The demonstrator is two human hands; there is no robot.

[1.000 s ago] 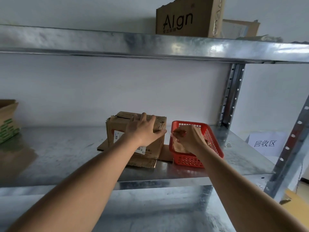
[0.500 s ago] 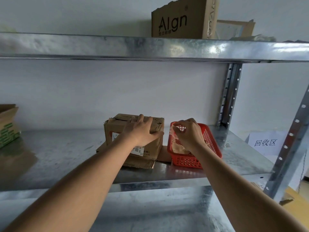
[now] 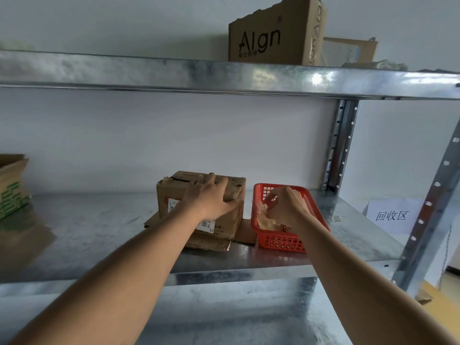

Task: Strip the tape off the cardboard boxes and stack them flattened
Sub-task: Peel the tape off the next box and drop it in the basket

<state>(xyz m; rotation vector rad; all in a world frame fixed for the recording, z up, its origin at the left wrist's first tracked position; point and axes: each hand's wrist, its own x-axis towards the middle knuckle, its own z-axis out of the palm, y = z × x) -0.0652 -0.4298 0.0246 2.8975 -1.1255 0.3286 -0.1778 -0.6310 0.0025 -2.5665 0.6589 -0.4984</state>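
Note:
A small taped cardboard box (image 3: 171,195) with a white label stands on flattened cardboard (image 3: 209,244) on the metal shelf (image 3: 99,232). My left hand (image 3: 211,197) grips its top front edge, fingers lying across the top and thumb down the right corner. Just right of the box sits a red plastic basket (image 3: 283,241). My right hand (image 3: 286,207) is lowered inside it, fingertips pinching a crumpled wad of stripped tape (image 3: 266,221) that lies in the basket.
An open box with green print (image 3: 12,185) stands at the shelf's far left. A brown "Algn" box (image 3: 268,38) sits on the upper shelf. Steel uprights (image 3: 341,145) close off the right end, with a white paper sign (image 3: 392,215) beyond.
My right hand has dropped lower into the red basket with the tape wad. My left hand stays on the box.

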